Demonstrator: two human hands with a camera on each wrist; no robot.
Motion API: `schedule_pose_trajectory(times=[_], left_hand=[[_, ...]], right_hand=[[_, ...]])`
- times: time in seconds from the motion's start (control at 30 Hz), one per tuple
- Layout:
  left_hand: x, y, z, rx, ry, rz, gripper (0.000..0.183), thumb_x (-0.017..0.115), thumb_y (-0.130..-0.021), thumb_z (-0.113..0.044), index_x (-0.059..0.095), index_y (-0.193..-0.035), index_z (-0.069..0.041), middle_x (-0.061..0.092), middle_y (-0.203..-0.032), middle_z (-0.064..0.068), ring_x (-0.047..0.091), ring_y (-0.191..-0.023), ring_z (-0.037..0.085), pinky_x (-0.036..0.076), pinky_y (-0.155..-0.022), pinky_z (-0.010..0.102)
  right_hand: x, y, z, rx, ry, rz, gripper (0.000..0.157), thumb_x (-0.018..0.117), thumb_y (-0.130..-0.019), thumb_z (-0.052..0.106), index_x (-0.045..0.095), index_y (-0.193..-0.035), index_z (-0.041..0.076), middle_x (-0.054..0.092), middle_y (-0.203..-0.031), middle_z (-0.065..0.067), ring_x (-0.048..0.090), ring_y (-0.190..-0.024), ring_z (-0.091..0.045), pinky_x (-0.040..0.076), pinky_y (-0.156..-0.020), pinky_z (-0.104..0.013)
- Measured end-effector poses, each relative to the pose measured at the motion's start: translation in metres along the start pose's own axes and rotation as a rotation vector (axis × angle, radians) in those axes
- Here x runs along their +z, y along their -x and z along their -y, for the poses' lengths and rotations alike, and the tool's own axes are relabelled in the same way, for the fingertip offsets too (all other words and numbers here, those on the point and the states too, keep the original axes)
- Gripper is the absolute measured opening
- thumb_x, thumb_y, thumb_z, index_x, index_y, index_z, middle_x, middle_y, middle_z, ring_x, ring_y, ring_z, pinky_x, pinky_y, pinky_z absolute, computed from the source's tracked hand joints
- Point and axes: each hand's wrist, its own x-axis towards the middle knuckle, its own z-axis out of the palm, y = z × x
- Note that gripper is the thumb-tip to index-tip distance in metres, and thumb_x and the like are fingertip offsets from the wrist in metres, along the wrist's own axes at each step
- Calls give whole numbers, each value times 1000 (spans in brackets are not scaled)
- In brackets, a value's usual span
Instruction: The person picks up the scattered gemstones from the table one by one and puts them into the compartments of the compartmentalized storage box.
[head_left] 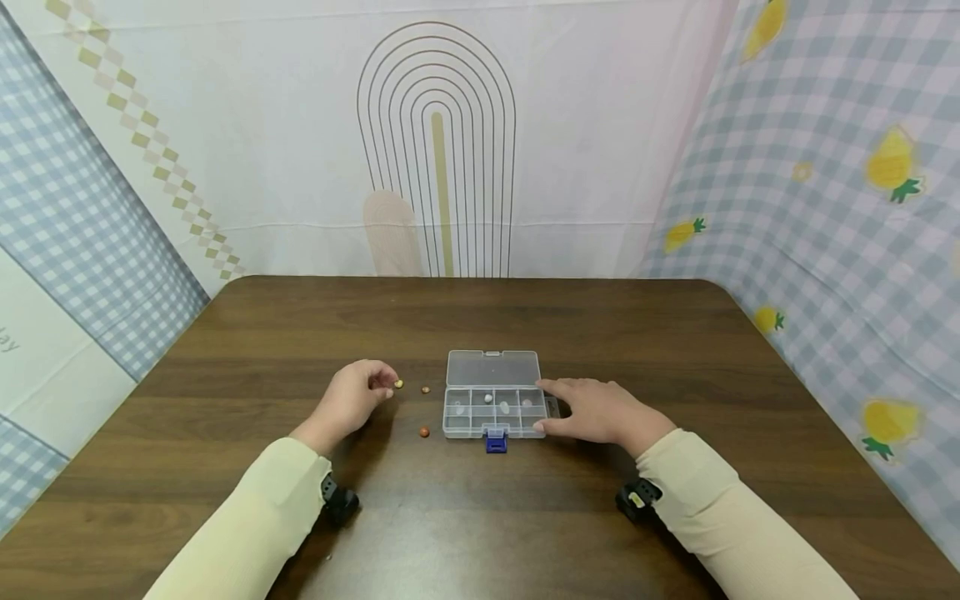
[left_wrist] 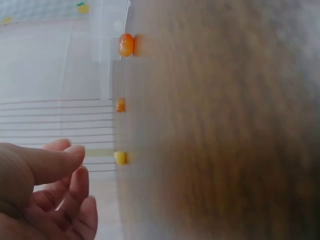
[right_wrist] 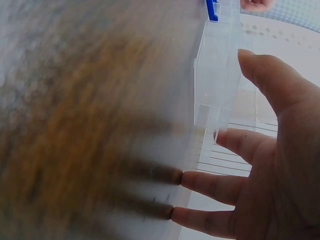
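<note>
My left hand [head_left: 351, 398] hovers left of a clear lidded box, its thumb and fingers bent and parted. Right at its fingertips in the head view lies a small yellow bead-like piece [head_left: 399, 384]. The left wrist view shows this yellow piece [left_wrist: 120, 158] on the table, apart from the fingers. My right hand [head_left: 600, 410] spreads at the right side of the clear plastic compartment box [head_left: 492, 371], thumb and index fingertip at its edge. In the right wrist view, two more fingertips [right_wrist: 186, 178] rest on the table beyond the box [right_wrist: 212, 75].
A small orange piece [head_left: 425, 390] and a larger orange-red one [head_left: 424, 432] lie left of the box. Its lid stands open at the back, and a blue latch [head_left: 496, 443] hangs in front. Several pale pieces [head_left: 504, 407] sit in the compartments. Printed cloth [head_left: 300, 167] hangs behind the table.
</note>
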Motion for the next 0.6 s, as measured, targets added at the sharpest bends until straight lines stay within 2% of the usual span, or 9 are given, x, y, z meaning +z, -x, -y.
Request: schedule_pose_trajectory(times=[0.17,0.37,0.6], left_hand=[[0,1,-8,47,-19,-76,11,64,-89,3,68,-98,0,62,-95,10,57,-85,24,49,-75,40],[4,1,-24,103,22,-182,12,66,-86,5,69,-98,1,62,-95,10,60,-86,24,51,-76,39],[11,1,-42,151,9,-169,13,69,-85,4,70,-97,-2,63,-96,9,61,-87,23,53,-78,39]], right_hand=[[0,0,0,-1,2,5,77,54,-88,64,41,-147,16,45,-146,-13,44,-131,-37,37,-101,-59],[-1,-1,0,1,5,10,77,54,-88,64,41,-147,16,45,-146,-13,44,-131,-37,37,-101,-59],[0,-1,0,4,3,12,77,53,-88,65,41,-148,17,45,-146,-13,44,-132,-36,36,-101,-61]])
